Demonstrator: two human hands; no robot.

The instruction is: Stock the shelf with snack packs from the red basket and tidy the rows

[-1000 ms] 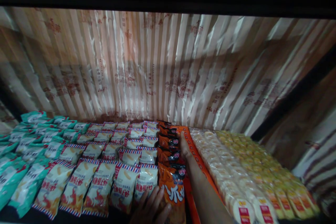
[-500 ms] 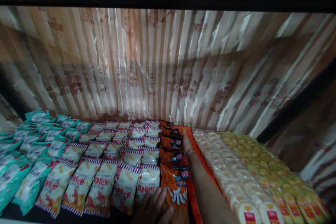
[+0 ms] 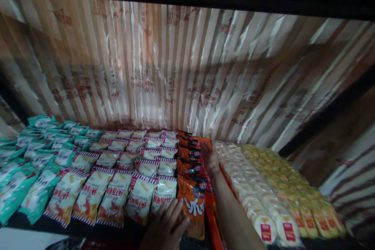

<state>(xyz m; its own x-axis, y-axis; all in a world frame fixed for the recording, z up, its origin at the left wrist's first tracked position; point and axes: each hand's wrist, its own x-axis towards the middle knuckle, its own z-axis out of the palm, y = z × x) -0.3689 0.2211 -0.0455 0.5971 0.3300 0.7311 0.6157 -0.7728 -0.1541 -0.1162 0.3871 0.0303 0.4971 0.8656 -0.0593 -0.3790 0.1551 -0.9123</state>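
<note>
My right hand (image 3: pixel 208 157) reaches deep into a shelf, lying flat beside a row of orange snack bags (image 3: pixel 191 166) and over an orange box (image 3: pixel 211 208). My forearm runs along that box from the lower right. My left hand (image 3: pixel 167 227) rests with spread fingers on the front orange bag (image 3: pixel 193 207) and the neighbouring white bag (image 3: pixel 164 194), at the shelf's front edge. Neither hand visibly grips a bag.
White bags with red and blue striped edges (image 3: pixel 114 172) fill the middle of the shelf. Teal bags (image 3: pixel 32 164) lie at the left. Long packs of rice crackers (image 3: pixel 252 187) and yellow packs (image 3: pixel 290 187) lie at the right. Striped shiny paper (image 3: pixel 175 70) lines the back wall.
The view has tilted, so the shelf sits higher in frame. My left hand has slid a little forward onto the front bags. My right hand stays near the back of the orange row.
</note>
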